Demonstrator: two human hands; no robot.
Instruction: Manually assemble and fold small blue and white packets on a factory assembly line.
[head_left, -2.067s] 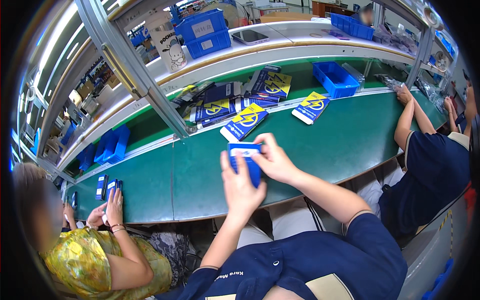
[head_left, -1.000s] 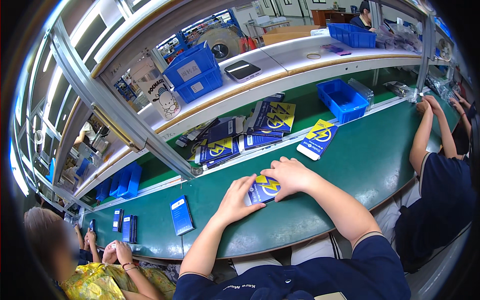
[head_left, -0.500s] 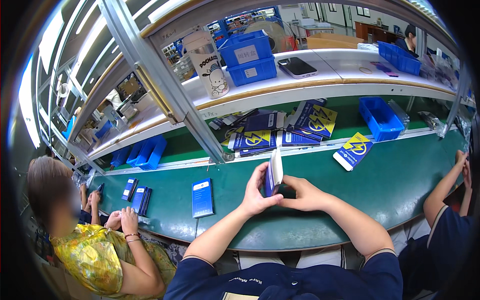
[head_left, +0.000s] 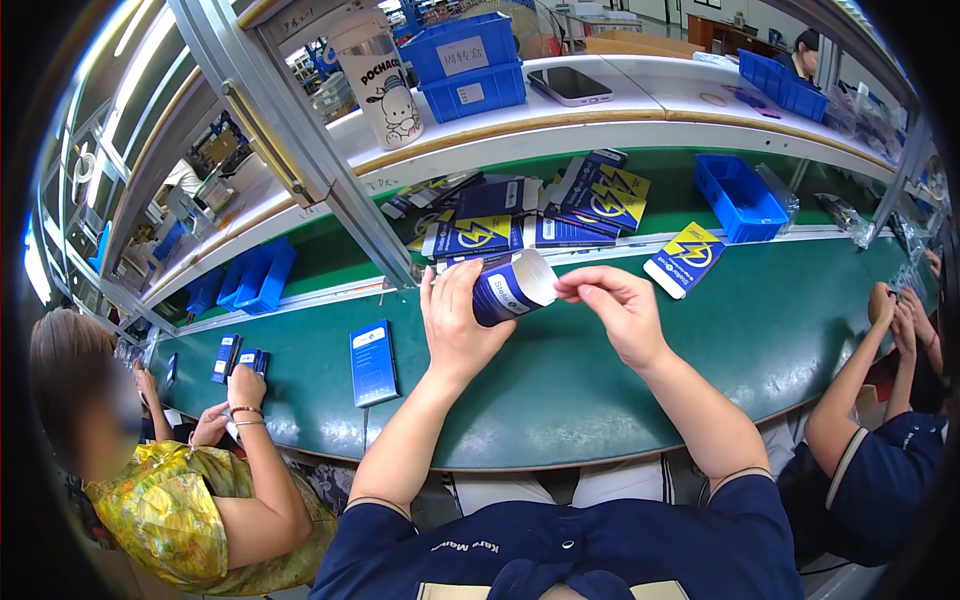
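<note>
A blue-and-white cardboard carton (head_left: 500, 294) is tilted above the green table, held by my left hand (head_left: 452, 318) with fingers and thumb wrapped round it. Its sides bulge, and the open white end faces right. Beside that open end, my right hand (head_left: 622, 312) has its thumb and fingers pinched together at the carton's rim; whether they grip the flap or something small is too fine to see. Flat on the table to the left lies a blue box (head_left: 373, 363). A yellow-and-blue carton (head_left: 686, 260) rests to the right of my hands, by the shelf edge.
Under the shelf lies a pile of flat cartons (head_left: 520, 215), with an open blue bin (head_left: 740, 200) at its right. A metal post (head_left: 290, 140) rises at the left. On the shelf stand a bottle (head_left: 378, 85), stacked blue bins (head_left: 468, 65) and a phone (head_left: 570, 87). Co-workers sit on both sides.
The carton went from upright between both hands to tilted in my left hand, its open end turned right. My right hand moved to that end. The left co-worker's hand reached the small blue boxes.
</note>
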